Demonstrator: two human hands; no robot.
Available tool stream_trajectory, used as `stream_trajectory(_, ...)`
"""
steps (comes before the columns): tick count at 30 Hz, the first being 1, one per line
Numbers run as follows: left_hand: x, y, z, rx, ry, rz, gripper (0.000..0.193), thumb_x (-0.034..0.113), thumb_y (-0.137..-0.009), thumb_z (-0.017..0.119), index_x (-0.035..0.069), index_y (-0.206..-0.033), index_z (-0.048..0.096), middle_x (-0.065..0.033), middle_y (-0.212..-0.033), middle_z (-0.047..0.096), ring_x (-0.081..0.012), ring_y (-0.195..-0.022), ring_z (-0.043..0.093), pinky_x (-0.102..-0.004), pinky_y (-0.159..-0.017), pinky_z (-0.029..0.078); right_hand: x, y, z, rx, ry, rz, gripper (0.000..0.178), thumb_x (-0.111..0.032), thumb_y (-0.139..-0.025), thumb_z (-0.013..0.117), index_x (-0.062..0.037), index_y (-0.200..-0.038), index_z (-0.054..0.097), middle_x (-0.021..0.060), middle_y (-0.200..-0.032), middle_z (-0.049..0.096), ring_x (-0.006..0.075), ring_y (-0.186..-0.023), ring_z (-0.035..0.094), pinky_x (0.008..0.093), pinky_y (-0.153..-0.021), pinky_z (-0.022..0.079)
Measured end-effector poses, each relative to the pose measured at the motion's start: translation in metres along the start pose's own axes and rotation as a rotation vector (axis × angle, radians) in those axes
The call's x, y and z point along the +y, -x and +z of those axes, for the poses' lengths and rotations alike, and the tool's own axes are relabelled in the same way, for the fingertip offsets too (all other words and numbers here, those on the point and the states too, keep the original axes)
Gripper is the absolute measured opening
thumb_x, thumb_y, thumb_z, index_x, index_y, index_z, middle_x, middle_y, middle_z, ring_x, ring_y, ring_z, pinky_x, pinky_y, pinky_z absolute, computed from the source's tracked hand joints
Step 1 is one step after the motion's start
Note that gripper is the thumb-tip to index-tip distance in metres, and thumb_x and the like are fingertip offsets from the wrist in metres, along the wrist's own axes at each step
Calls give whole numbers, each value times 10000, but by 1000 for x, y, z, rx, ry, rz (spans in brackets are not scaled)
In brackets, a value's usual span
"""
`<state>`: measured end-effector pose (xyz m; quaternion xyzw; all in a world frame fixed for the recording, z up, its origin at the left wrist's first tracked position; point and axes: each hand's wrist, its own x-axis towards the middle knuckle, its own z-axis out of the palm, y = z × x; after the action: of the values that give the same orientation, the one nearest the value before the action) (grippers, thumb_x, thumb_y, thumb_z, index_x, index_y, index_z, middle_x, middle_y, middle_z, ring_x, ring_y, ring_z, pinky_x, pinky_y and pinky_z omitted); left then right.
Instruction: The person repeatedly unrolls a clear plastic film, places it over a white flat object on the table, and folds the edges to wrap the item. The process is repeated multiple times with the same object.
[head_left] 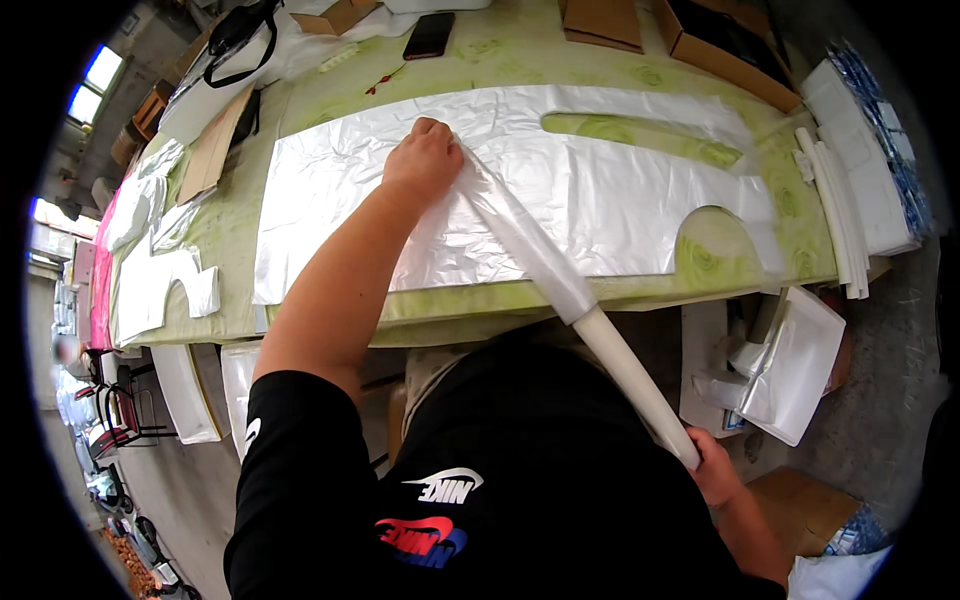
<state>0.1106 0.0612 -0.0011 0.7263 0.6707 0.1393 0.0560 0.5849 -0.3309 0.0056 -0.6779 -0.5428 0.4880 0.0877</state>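
A long white tube (625, 358) slants across the front of the table, its upper part wrapped in a sleeve of whitish plastic film (535, 255). My left hand (425, 158) is closed at the film-covered upper end, over the table. Down beside my body, my right hand (715, 470) grips the tube's lower end; its fingers are partly hidden. Beneath the tube and my left hand lies a wide, wrinkled sheet of thin white plastic (335, 190). A long slot and a rounded cut-out shape its right side, and the green tablecloth shows through them.
A dark phone (429, 36) and open cardboard boxes (725, 50) are at the table's back. More white tubes (838, 215) lie along the right edge, beside a stack of packs (860, 150). Cut plastic pieces (160, 285) lie left. A white bin (800, 370) stands below right.
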Motion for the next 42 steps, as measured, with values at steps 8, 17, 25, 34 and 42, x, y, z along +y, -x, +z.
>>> stream_trajectory(8, 4, -26, 8, 190, 325, 7, 494, 295, -946, 708, 92, -1374, 569, -151, -1463, 502, -338, -1204, 627, -427, -1025, 513, -4, -11, 9, 269, -39, -64, 542, -105, -805, 804, -31, -1297, 588, 137, -1099, 688, 230, -974, 683, 358, -858, 550)
stream_trajectory(17, 24, 131, -17, -217, 161, 814, 863, 698, -940, 562, 93, -1547, 460, -208, -1609, 379, -415, -1548, 261, -558, -1286, 177, -107, -102, -19, 342, 183, -580, 547, -162, -787, 828, -62, -1285, 625, 165, -1135, 689, 371, -1008, 678, 435, -874, 550)
stream_trajectory(25, 31, 137, -12, -343, 62, 910, 947, 761, -926, 507, 78, -1577, 419, -186, -1668, 318, -372, -1592, 175, -511, -1309, 85, -200, -178, -32, 316, 575, -673, 497, -211, -828, 757, -68, -1283, 617, 152, -1114, 656, 376, -1034, 639, 444, -901, 530)
stream_trajectory(34, 35, 136, -22, -440, 71, 950, 925, 465, -848, 761, 140, -1615, 359, -104, -1703, 286, -335, -1600, 178, -516, -1309, 126, -192, -187, -48, 459, 578, -662, 539, -290, -876, 724, -74, -1354, 598, 167, -1147, 631, 388, -1088, 599, 467, -944, 504)
stream_trajectory(42, 33, 141, -10, -264, -6, 988, 887, 234, -814, 756, 157, -1610, 372, -74, -1700, 307, -323, -1590, 227, -525, -1302, 164, -199, -230, -54, 459, 644, -574, 569, -289, -861, 735, -91, -1376, 596, 179, -1131, 619, 396, -1080, 603, 472, -946, 516)
